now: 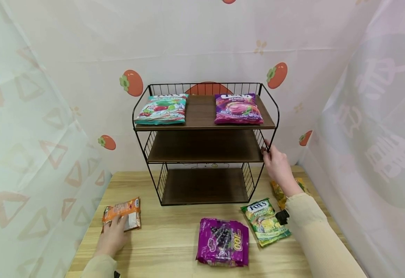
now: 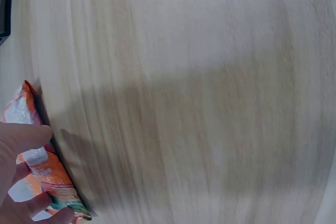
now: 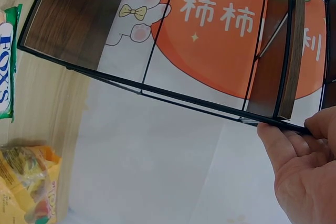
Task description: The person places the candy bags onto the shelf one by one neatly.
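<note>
A three-tier shelf rack (image 1: 206,146) with brown boards and a black wire frame stands against the wall. My right hand (image 1: 277,160) grips its right side near the middle board; in the right wrist view, thumb and fingers of that hand (image 3: 307,163) pinch the black wire edge. At the left of the table lies an orange candy bag (image 1: 129,209). My left hand (image 1: 113,235) rests on its near side, with thumb and fingers spread over the wrapper in the left wrist view. A teal candy bag (image 1: 163,110) and a purple berries candy bag (image 1: 239,109) sit on the top board.
On the wooden table (image 1: 164,247) lie a purple grape-pictured candy bag (image 1: 222,242) at the front and a green FOX'S bag (image 1: 266,222) to its right. A yellow bag (image 3: 29,184) is partly behind my right arm. Patterned sheets (image 1: 84,46) line the back and sides.
</note>
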{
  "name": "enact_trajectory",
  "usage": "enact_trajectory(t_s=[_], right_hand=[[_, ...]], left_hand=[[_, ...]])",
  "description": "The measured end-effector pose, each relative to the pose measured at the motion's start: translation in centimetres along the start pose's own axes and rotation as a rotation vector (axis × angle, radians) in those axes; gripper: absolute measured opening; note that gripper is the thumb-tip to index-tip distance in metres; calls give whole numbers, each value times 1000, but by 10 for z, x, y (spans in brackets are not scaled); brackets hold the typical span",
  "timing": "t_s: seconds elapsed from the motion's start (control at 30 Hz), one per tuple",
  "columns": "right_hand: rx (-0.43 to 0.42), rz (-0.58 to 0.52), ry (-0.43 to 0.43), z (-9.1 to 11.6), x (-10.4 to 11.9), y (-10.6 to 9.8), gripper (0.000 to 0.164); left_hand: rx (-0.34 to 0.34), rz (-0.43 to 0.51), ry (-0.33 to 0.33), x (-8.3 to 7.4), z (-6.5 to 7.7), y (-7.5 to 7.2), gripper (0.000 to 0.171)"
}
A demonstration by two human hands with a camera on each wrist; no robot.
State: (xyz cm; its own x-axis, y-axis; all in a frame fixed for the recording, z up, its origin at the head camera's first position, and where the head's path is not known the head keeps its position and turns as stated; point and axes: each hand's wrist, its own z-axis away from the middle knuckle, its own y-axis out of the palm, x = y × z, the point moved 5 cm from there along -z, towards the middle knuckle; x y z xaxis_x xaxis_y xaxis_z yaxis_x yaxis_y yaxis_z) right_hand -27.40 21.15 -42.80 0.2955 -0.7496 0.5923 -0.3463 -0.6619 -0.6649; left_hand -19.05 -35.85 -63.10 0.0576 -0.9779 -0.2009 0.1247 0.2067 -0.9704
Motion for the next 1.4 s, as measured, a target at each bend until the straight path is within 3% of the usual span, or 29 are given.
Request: enact_trajectory(t_s=[0.37,0.57,0.83,1.2,1.37,1.4], right_hand=[[3,-8,-10,0,1,1,44],[4,-9,-2,0,1,2,44],[-14,-18,-15,0,1,2,44],[3,-13,0,0,0,1,45],[-9,-3,-5,0,1,0,44],[-11,-3,-7,0,1,0,43]], left_hand=[[-102,-64,-4,-3,-2,0,46],[-122,-92,-15,-2,-6,2,36],[-139,-187,66,-8,-7,7,23],[-177,-203,105,-16,-7,11,26],[-200,-247,127,-23,-4,10,2],[-199,-260,133,-25,-4,10,5]])
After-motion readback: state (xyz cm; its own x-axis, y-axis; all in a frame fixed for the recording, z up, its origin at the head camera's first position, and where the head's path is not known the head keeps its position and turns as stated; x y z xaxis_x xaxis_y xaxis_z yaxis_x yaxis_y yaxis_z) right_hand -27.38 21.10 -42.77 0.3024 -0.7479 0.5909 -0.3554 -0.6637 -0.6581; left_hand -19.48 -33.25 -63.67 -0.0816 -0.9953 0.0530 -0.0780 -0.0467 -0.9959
